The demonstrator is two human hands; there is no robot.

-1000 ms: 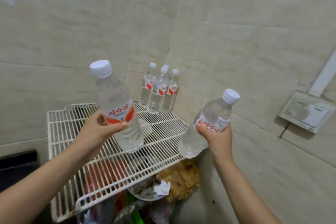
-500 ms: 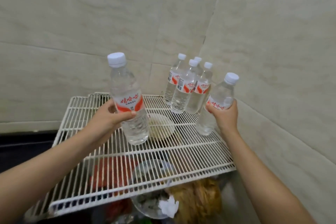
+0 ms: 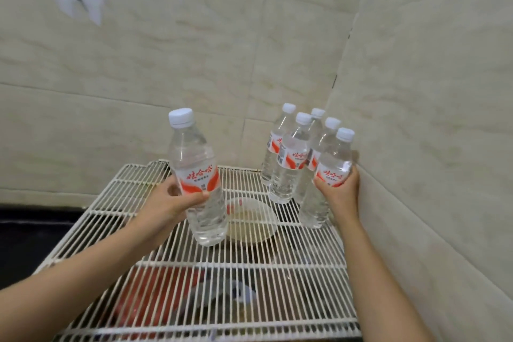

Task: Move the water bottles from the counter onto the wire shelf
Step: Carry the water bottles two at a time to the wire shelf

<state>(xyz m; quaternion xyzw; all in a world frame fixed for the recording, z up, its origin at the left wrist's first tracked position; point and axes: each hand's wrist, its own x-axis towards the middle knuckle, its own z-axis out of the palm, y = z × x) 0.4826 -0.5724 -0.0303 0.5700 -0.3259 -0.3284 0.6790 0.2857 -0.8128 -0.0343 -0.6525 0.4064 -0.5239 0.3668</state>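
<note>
Left hand is gripping one water bottle around the lower edge of its red label, thumb across the front and fingers curled behind. The bottle is leaning slightly left over the middle of the wire shelf. I cannot tell whether its base is touching the wires.

Right hand is wrapping a second bottle at its label, fingers curled round it. The bottle is tilting toward the far right, with its base down at the shelf's right side, close to the right wall.

Four bottles are standing upright in a tight cluster in the far right corner of the shelf. The right-hand bottle is crowding just beside the nearest of them, leaving little room between cluster and wall.

A pale round dish is showing at the grid just right of the left-hand bottle's base; on or under the wires, I cannot tell. Red shapes and a dark round object are showing blurred through the near wires, below the shelf. A dark surface is running along the left, under the tiled far wall.
</note>
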